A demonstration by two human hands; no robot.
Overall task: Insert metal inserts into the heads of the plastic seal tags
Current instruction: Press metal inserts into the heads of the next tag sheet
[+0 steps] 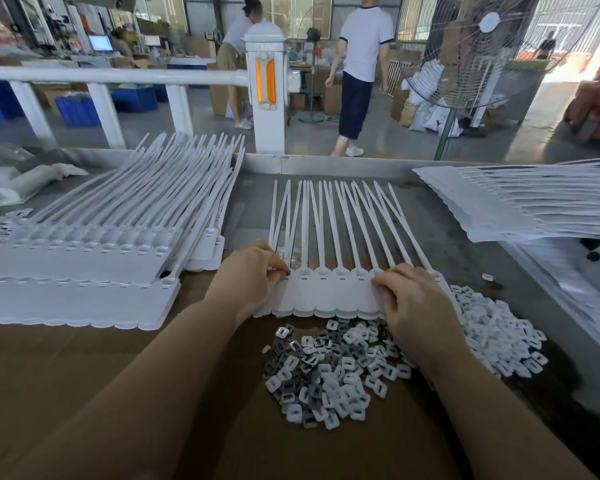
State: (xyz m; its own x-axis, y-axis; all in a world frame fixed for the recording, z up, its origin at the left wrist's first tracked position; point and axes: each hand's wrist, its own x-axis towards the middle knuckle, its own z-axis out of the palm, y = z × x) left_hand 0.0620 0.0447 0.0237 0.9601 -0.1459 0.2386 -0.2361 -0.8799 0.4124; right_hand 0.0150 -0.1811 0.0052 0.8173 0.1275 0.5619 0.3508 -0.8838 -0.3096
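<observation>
Pinching the row of seal tags (329,292) at centre frame, the left hand (253,275) and right hand (409,299) grip its two ends. It looks light and bendy; the heads are the firmest hold. Small slippery inserts (329,372) lie just below.

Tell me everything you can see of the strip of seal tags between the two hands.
The strip of seal tags is white plastic: a row of joined flat flags with scalloped lower edges, each topped by a small head with a slot, and long thin tails fanning away toward the table's far edge. It lies flat on the table, just behind the pile of inserts. The left hand pinches its left end; the right hand presses on its right end.
</observation>
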